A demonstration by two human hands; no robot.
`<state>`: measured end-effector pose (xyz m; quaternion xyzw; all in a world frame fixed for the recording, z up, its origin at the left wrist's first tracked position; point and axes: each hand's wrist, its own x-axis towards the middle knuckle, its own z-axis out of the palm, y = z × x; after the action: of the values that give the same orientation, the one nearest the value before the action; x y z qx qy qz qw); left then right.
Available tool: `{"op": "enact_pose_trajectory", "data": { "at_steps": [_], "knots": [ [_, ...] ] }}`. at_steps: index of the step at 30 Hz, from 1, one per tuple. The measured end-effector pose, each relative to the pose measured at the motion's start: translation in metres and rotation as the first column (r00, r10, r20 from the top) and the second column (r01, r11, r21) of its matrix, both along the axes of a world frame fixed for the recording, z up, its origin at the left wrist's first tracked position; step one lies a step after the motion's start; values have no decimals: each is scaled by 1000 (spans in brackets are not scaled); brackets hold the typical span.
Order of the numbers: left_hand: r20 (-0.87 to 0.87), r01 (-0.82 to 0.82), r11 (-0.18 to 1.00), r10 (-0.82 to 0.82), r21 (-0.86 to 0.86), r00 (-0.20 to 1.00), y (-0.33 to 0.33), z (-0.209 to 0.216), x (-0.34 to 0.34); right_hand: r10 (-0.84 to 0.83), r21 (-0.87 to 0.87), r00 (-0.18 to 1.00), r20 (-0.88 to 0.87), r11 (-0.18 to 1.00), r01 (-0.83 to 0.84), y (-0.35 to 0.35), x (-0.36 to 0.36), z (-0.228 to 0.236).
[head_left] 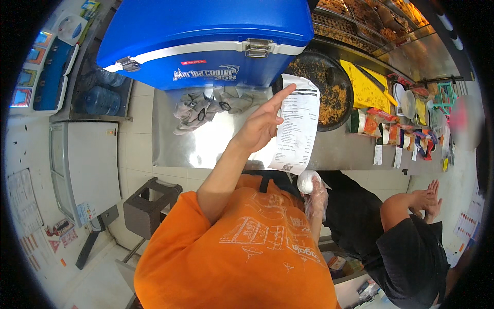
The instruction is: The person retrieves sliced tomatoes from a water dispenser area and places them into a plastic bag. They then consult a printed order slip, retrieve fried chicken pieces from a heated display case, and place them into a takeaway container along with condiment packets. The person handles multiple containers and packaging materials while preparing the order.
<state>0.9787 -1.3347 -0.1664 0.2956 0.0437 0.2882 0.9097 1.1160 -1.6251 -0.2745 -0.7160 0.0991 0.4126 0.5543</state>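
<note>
My left hand (265,121) is raised above the steel table, its index finger stretched across the top of a long white printed receipt (298,126). The other fingers curl at the receipt's left edge, and the paper hangs down from them, slightly curved. Below its lower end, my right hand (317,202) is closed around a white rounded bundle (307,181) close to my body. A clear plastic glove covers this right hand. What the bundle is made of cannot be made out.
A big blue cooler (206,56) stands on the steel table (172,149), with grey cloths (195,110) before it. Right of the receipt lies a round black pan (337,87) of brown crumbs, near a yellow board (363,85). A person in black (406,247) is close on my right.
</note>
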Motion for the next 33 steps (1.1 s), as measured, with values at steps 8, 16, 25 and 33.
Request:
{"op": "enact_pose_trajectory", "data": {
  "at_steps": [8, 16, 25, 33],
  "knots": [
    [-401, 97, 888, 103, 449, 910, -2, -111, -19, 350, -246, 923, 160, 920, -306, 23, 12, 14],
    [-723, 624, 434, 605, 650, 333, -28, -214, -56, 710, -109, 687, 153, 703, -703, 134, 16, -31],
    [-572, 509, 366, 748, 779, 338, -35, -210, -57, 919, -602, -194, 343, 56, -797, 149, -3, -122],
    [-764, 307, 745, 398, 593, 508, -81, -145, 26, 825, -480, 444, 350, 565, -671, 4, 155, -58]
  ]
}}
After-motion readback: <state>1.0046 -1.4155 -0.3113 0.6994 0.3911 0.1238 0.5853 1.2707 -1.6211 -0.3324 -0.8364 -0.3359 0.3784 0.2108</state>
